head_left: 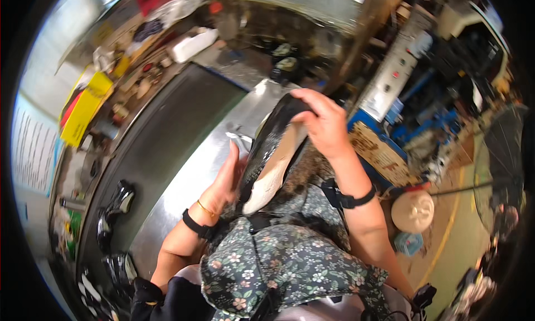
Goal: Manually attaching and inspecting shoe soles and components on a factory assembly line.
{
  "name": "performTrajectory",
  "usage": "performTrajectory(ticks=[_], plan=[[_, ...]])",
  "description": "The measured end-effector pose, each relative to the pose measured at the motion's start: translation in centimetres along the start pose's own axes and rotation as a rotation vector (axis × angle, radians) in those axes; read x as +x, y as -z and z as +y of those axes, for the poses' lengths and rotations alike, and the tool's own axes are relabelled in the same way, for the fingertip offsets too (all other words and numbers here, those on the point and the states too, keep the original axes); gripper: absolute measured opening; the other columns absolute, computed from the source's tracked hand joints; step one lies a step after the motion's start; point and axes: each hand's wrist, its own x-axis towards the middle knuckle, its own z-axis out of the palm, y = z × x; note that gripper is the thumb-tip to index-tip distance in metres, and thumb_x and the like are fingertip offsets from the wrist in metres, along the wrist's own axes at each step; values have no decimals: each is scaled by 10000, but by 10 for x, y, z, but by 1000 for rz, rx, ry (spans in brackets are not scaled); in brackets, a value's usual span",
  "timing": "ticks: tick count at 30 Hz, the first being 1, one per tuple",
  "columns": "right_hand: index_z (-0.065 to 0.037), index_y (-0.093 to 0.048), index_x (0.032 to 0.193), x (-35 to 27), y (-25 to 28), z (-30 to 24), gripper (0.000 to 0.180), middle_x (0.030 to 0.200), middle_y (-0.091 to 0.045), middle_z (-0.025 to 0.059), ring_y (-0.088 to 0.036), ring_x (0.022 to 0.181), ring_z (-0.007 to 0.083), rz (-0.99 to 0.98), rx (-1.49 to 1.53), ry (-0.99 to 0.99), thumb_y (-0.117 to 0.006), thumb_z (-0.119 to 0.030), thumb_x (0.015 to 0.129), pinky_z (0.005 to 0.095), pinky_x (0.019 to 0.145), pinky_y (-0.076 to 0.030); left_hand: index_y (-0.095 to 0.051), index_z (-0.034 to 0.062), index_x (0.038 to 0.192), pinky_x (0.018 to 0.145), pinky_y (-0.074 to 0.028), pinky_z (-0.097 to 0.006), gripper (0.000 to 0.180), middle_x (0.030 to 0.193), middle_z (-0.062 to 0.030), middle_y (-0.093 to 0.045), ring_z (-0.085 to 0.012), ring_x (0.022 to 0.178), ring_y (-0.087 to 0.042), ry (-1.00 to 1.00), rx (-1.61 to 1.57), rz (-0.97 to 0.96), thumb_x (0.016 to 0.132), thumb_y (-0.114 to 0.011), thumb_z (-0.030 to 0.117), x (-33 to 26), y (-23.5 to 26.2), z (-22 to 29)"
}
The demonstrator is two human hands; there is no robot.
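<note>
The person's 2 hands, left hand (225, 179) and right hand (323, 123), hold 1 glossy black shoe (273, 154) at centre frame. 3 more black shoes (114, 207) lie at lower left. 1 yellow box (86, 106) sits at upper left.

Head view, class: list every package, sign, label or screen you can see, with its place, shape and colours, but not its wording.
Yellow package: left bench, flat, rectangular, red edge.
Paper sheet: far left, white with a blue border, lines of print.
White box: top bench, long, rectangular.
Screens: none visible.

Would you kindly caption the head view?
Both hands, left hand and right hand, grip a glossy black shoe with pale sole.
</note>
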Motion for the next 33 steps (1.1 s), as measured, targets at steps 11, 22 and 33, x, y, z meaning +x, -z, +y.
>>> performTrajectory(ticks=[11,22,33], plan=[[-36,-696,966,-53,33,8,519,793,-662,200,-663,759,351,-429,-202,-275,-843,-401,627,375,693,-533,-612,-5,1032,722,-499,-313,477,903,-83,-641,-196,801,-621,-205,547,71,1015,-407,425,116,-47,-34],[60,-577,1075,-155,-22,79,269,881,-668,138,-639,791,196,-117,189,-803,-560,-182,959,355,703,-483,-506,16,1284,867,-480,-284,422,1085,-60,-622,-152,981,-578,-317,877,-70,885,-626,90,124,-20,13],[38,-619,930,-140,-44,29,572,786,-654,251,-639,788,446,-525,-269,-905,-230,-365,1042,497,775,-501,-522,37,1235,798,-488,-268,431,1008,-45,-618,-129,910,-576,-246,693,26,841,-695,75,111,20,-31]])
